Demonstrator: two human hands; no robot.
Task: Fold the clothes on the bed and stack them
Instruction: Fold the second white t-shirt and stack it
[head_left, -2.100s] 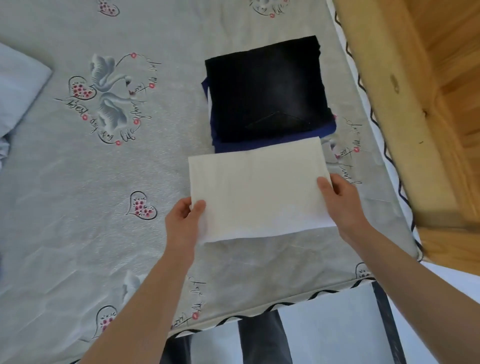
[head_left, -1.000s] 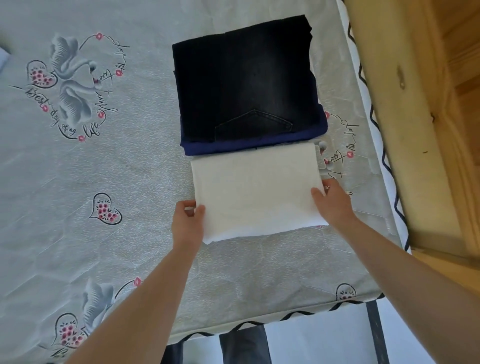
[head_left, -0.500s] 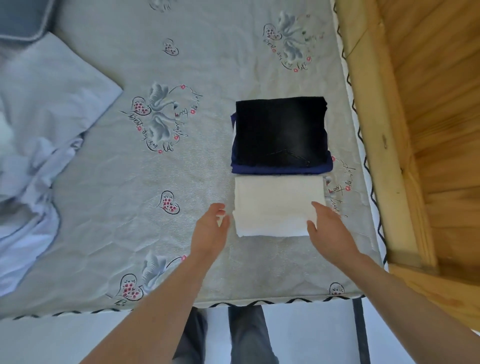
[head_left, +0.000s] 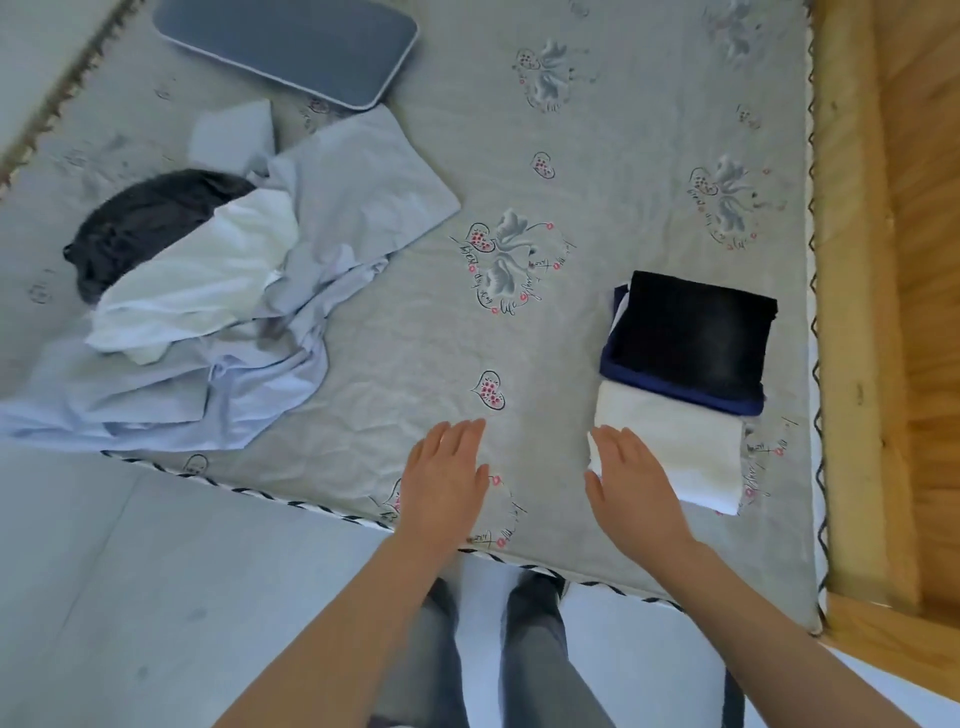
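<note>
Both hands have let go of the folded white cloth (head_left: 680, 452), which lies by the bed's (head_left: 571, 332) right edge against the dark stack (head_left: 691, 343). Right hand (head_left: 631, 483) hovers flat over its left end; left hand (head_left: 447, 475), fingers straight, holds nothing, toward the unfolded pile (head_left: 208, 312).

The right hand (head_left: 631, 478) covers the near left corner of the folded white garment (head_left: 675, 447), and whether it touches the cloth is unclear. A dark garment (head_left: 140, 228) lies half buried under a white one (head_left: 208, 280) in the unfolded pile. The pillow (head_left: 291, 47) is cut off by the top edge. Blur smears the mattress print (head_left: 506, 265).
</note>
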